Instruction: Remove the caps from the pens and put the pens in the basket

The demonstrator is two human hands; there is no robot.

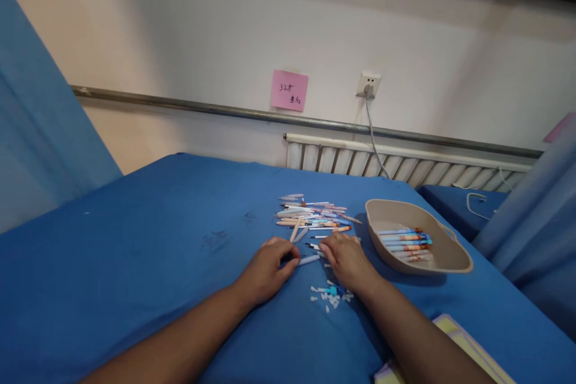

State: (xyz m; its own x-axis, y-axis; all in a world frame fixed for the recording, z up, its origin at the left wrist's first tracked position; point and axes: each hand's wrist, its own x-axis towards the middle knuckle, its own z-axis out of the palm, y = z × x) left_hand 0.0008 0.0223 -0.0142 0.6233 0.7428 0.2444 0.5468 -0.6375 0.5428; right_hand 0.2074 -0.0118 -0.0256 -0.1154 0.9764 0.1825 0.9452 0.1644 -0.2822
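Note:
My left hand (271, 265) is closed, thumb and forefinger pinching the end of a pale blue pen barrel (309, 260). To its right, my right hand (345, 257) is bent over the cloth, its fingertips closed at a thin dark-tipped pen refill (312, 246); the palm hides part of what lies below. Beyond both hands spreads a loose pile of pen barrels and refills (308, 214), with a peach barrel (296, 230) slanting towards my left hand. Nearer me, several small white pen tips (332, 301) lie scattered around a bright blue piece (333, 290).
A beige bin (450, 259) right of my right hand holds several assembled pens (407, 241). A yellow-and-lilac cloth (468, 345) lies beneath my right forearm. The blue-covered table (148, 264) reaches a wall with a radiator (342, 159), a socket and a pink note (289, 90).

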